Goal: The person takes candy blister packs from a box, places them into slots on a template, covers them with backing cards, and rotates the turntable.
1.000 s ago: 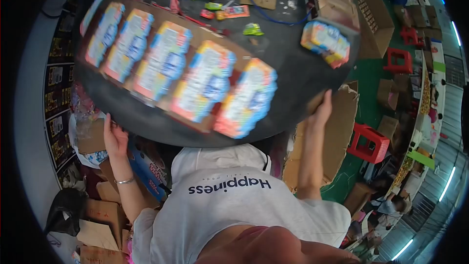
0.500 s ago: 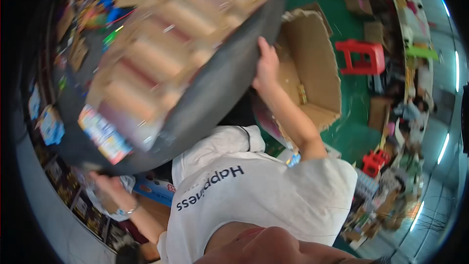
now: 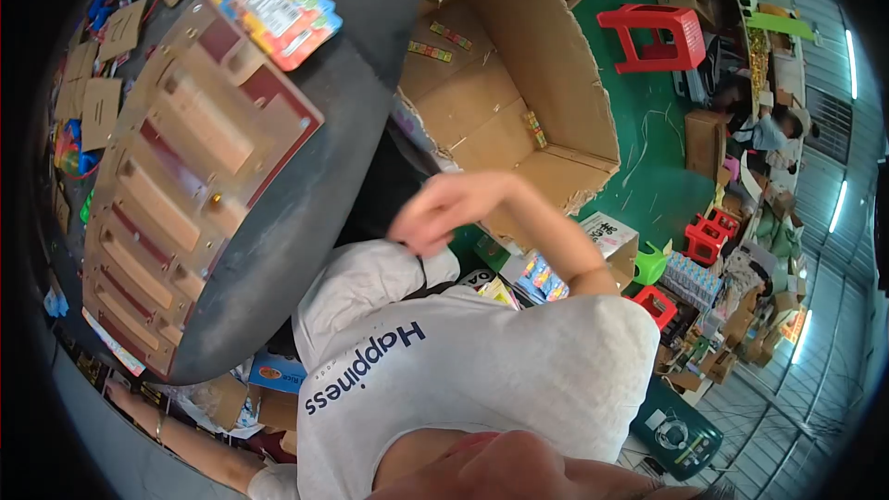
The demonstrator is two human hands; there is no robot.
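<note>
My right hand (image 3: 440, 213) is over my lap, slightly blurred, with its fingers curled inward. Whatever may be inside them is hidden. At the far lower left, my left hand (image 3: 118, 395) reaches past the round table's edge, its fingers too dark and small to read. A slotted panel (image 3: 153, 213), with dark red strips and tan rounded blocks under a clear top, lies on the grey round table (image 3: 278, 250). Beyond one end of the panel is a colourful printed card (image 3: 273, 5) with a barcode. Another printed card (image 3: 113, 343) sits at the opposite end.
A big open cardboard box (image 3: 556, 65), holding a few small colourful strips, stands right of the table. A red stool (image 3: 662, 37) is on the green floor. Flattened cardboard pieces (image 3: 102, 111) are at the upper left. A blue box (image 3: 276, 372) is below the table.
My right hand has left the table's rim and come down over my lap. My left hand has moved farther left and down. The panel and table have shifted left and turned in view.
</note>
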